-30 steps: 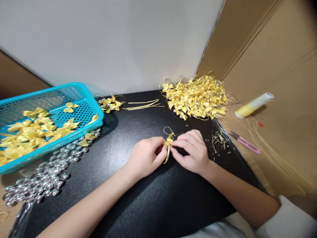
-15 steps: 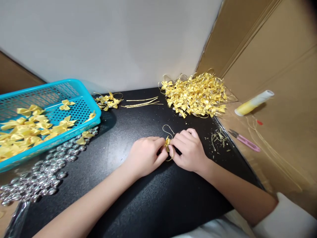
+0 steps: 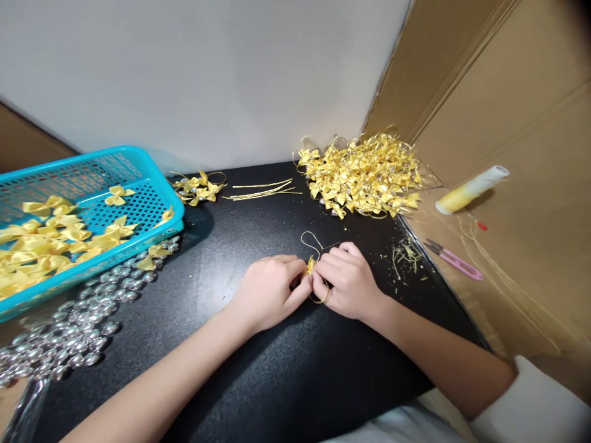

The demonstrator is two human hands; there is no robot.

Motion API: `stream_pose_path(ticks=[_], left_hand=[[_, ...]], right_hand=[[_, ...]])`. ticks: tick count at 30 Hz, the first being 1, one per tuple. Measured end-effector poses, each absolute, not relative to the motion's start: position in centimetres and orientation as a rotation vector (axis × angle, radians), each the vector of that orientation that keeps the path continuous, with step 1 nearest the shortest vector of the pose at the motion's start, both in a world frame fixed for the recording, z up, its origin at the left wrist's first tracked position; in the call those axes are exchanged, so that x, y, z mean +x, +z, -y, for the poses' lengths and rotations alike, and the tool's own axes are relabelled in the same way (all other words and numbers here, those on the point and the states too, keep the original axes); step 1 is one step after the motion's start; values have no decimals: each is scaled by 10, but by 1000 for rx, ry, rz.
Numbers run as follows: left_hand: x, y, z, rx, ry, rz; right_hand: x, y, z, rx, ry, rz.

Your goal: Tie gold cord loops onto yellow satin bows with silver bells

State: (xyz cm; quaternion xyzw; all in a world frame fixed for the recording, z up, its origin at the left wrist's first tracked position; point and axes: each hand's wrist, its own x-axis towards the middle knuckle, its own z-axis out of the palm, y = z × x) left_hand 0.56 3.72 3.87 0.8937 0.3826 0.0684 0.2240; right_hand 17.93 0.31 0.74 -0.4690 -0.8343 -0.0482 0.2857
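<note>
Between my two hands, low over the black table (image 3: 258, 375), is a small yellow ribbon bow (image 3: 310, 266), mostly covered by fingers. My left hand (image 3: 276, 289) is closed, pinching the bow's left side with thumb and forefinger. From the other side my right hand (image 3: 347, 277) pinches at the bow, its fingertips pressed together. A thin gold cord (image 3: 310, 235) makes a loop beyond the bow, and another curve of it shows below the right fingers. Whether a bell is on the cord is hidden by my fingers.
At left, a blue basket (image 3: 159, 184) holds yellow bows, with silver bells (image 3: 76, 335) beside it. Cut cords (image 3: 263, 191) and finished-looking bows (image 3: 198, 187) lie behind. A large bow pile (image 3: 364, 175) is back right. Pink thread snips (image 3: 455, 259), cord scraps (image 3: 407, 253) and a spool tube (image 3: 471, 189) are at right.
The right fingers have shifted slightly around the bow, and the cord curve below them now sits over the fingertips. Both hands keep their pinch. The whole view has drifted a little.
</note>
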Motion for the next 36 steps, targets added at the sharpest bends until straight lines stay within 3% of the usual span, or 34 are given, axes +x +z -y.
stream_pose_path(ticks=[10,21,36], left_hand=[[9,28,-36,2191,428,-1099],[7,29,-39,2105,372,-1087],[8,38,-36,2379,216,-1076]], right_hand=[[183,8,-5,-1240,-94,2171],[195,18,-9,-1208,165,2132],[193,19,-8,-1185,97,2311]])
